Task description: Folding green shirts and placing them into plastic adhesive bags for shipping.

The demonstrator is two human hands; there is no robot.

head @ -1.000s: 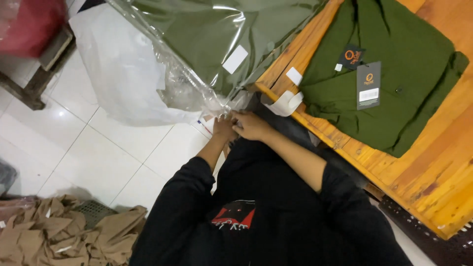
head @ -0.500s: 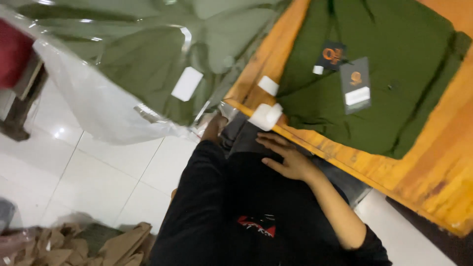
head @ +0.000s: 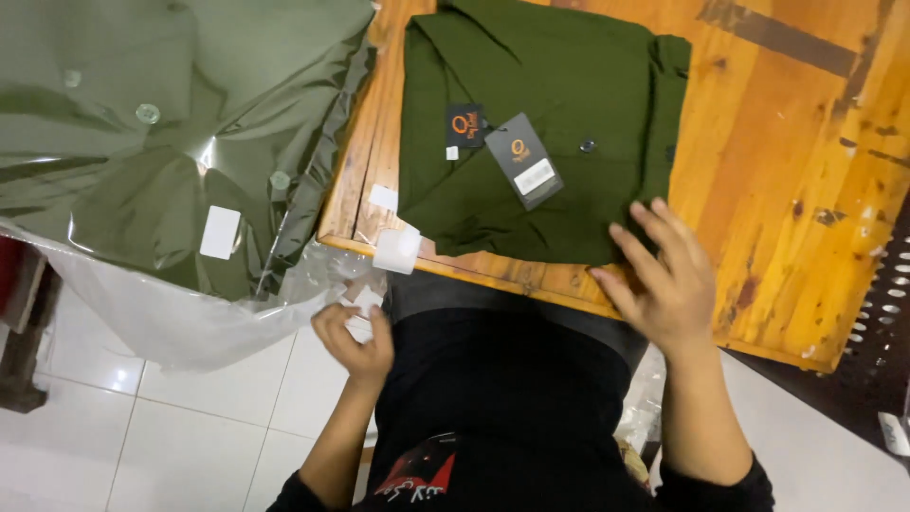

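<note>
Two green shirts are before me: one folded shirt (head: 531,133) lies on the wooden counter (head: 768,171), the other hangs off its left edge inside a clear plastic bag (head: 161,190). My right hand (head: 664,280) rests open, fingers spread, on the folded shirt's near edge. My left hand (head: 355,341) pinches what looks like a white sticker (head: 364,301) at the bag's mouth.

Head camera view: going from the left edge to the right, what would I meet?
Bagged green shirt → left hand pinching the clear bag's corner → white tape piece at the table edge → folded green shirt with hanging tags → right hand at the shirt's lower corner → bare wooden table.
</note>
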